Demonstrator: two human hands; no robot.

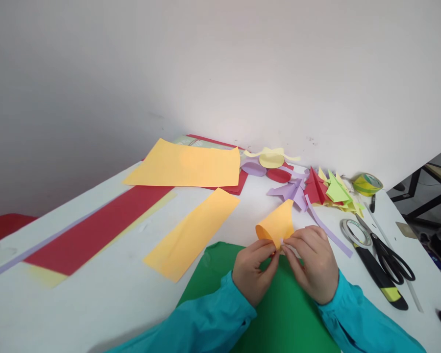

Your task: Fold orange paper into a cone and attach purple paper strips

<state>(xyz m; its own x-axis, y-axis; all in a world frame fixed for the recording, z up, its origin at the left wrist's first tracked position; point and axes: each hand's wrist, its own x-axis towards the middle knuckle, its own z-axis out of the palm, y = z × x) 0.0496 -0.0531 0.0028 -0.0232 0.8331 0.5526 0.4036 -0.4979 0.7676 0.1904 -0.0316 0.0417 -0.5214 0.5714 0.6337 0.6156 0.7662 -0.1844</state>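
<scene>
Between my two hands is a piece of orange paper (279, 219), curled into a loop above the green sheet (275, 314). My left hand (255, 269) pinches its lower left edge between thumb and fingers. On the other side, my right hand (314, 262) has thumb and fingertips closed on the lower right edge of the same paper. A tiny pale bit shows at the right fingertips, too small to name. Left of my hands lies a flat orange paper strip (193, 234).
Behind are a larger orange sheet (191, 164), round paper pieces (272, 160) and folded paper shapes (316, 186). Red paper (103, 228) lies left. On the right are scissors (389, 257), a box cutter (380, 277), a white tape roll (355, 233) and yellow tape (367, 184). A wall stands behind.
</scene>
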